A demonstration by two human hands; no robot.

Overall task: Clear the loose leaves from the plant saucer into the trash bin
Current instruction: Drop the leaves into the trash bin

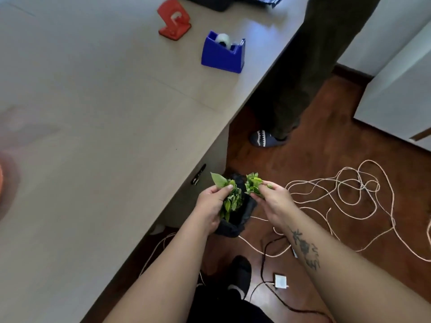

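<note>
Both forearms are reaching out over the small bin lined with a black plastic bag.
Left hand fingers are clutching green loose leaves; right hand fingers are pinching another leafy bunch above the bin, beside the pale bench.

I read this as a home office or small office rm. Long pale desk w/ blue tape dispenser & red metal bookend on it. Dark wood floor, white cabinet at right, loose cord tangled on floor, someone standing by desk in slippers.
</note>
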